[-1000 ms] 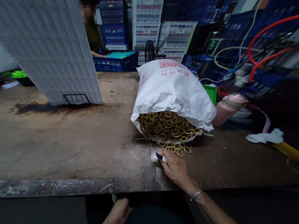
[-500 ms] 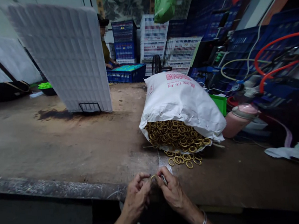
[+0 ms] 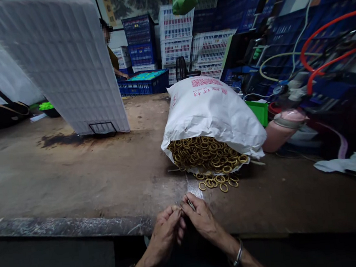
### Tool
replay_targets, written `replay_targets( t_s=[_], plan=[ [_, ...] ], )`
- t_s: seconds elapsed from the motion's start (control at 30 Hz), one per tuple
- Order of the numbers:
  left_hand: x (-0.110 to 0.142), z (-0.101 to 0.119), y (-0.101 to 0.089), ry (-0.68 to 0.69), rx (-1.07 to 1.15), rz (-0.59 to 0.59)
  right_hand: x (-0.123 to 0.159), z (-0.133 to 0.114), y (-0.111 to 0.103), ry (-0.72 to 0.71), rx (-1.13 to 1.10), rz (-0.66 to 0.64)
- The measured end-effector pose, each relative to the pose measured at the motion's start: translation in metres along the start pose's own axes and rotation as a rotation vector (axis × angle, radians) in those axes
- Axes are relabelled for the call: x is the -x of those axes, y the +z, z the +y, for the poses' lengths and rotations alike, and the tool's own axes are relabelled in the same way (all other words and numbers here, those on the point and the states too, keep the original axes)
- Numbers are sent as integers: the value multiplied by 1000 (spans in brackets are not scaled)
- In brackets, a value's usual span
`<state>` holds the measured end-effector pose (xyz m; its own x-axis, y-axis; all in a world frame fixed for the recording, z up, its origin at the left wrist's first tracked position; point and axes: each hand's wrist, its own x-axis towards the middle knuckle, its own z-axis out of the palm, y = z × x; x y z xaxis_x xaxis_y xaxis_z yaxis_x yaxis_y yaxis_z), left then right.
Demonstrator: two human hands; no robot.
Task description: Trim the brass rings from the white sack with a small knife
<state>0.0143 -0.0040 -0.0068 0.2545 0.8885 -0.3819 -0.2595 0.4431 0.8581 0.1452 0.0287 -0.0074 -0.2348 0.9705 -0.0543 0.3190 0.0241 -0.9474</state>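
Observation:
My left hand (image 3: pixel 168 229) is closed, its thumb and fingertips pinched on a brass-coloured ring that is now almost wholly covered by the fingers. My right hand (image 3: pixel 202 219) meets it at the fingertips, also closed. A thin metal tool (image 3: pixel 191 205), like a small blade, pokes out between its thumb and forefinger; its exact kind I cannot make out. Both hands are over the near edge of the table. Just beyond them, several loose brass rings (image 3: pixel 223 187) lie before a white woven sack (image 3: pixel 207 105), whose open mouth shows a heap of the same rings (image 3: pixel 205 154).
A tall white quilted panel (image 3: pixel 64 69) stands at left on the brown table (image 3: pixel 106 174). A pink bottle (image 3: pixel 284 129) and a green tray (image 3: pixel 258 112) sit right of the sack. At the back, a co-worker (image 3: pixel 113 60) reaches to a blue crate (image 3: pixel 143 86) near stacked crates.
My fingertips have come together, and the ring seen between them before is now mostly covered. The view has tilted slightly downward, with the sack and panel higher in it.

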Motion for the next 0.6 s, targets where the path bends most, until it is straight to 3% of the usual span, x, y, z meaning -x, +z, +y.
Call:
replay_targets(
  t_s=[0.17, 0.37, 0.6],
  plan=[
    [-2, -2, 2, 0, 114, 20, 1, 10, -4, 2, 209, 46],
    [-5, -1, 2, -9, 7, 71, 13, 13, -4, -126, 533, -99],
    [-4, 1, 4, 6, -123, 124, 12, 7, -4, -127, 602, -134]
  ],
)
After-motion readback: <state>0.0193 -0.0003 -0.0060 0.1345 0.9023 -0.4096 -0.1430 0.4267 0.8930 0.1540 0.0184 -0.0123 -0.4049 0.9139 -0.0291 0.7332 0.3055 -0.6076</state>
